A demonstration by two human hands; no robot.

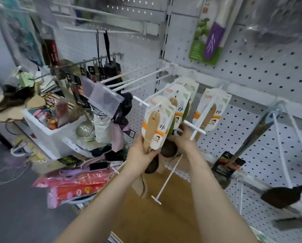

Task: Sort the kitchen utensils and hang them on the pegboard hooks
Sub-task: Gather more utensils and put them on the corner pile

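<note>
On the white hook point(144, 103) by the pegboard point(251, 71), the front spoon pack point(157, 123) hangs by its top. The left hand point(143, 153) grips its wooden handle from below. The right hand point(182, 137) curls round the next spoon pack point(179, 106) just behind.

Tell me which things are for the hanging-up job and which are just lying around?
For the job: spoon pack in the left hand; hung spoon packs the right hand holds; white hook; pegboard.
Just lying about: white box, metal skimmer, pink packets, cardboard box.
</note>
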